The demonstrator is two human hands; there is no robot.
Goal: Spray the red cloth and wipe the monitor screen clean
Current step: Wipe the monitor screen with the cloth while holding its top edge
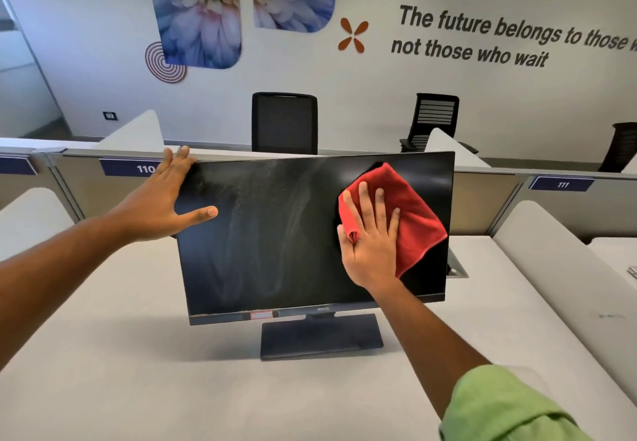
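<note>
A black monitor (275, 234) stands on its flat base in the middle of the pale desk, its dark screen streaked with dusty smears across the left and centre. My left hand (162, 199) holds the monitor's upper left edge, fingers straight behind the corner and thumb lying across the screen front. The folded red cloth (410, 213) is spread on the right half of the screen. My right hand (370, 237) presses it flat against the glass with straight, spread fingers; a fold of cloth sticks out by the thumb. No spray bottle is in view.
The grey-white desk (138, 354) stretches around the monitor base (320, 335). Low partition panels with numbered labels run behind the screen. Two black office chairs (284, 123) stand beyond them by a wall with flower pictures and lettering. A cable slot lies behind the monitor's right side.
</note>
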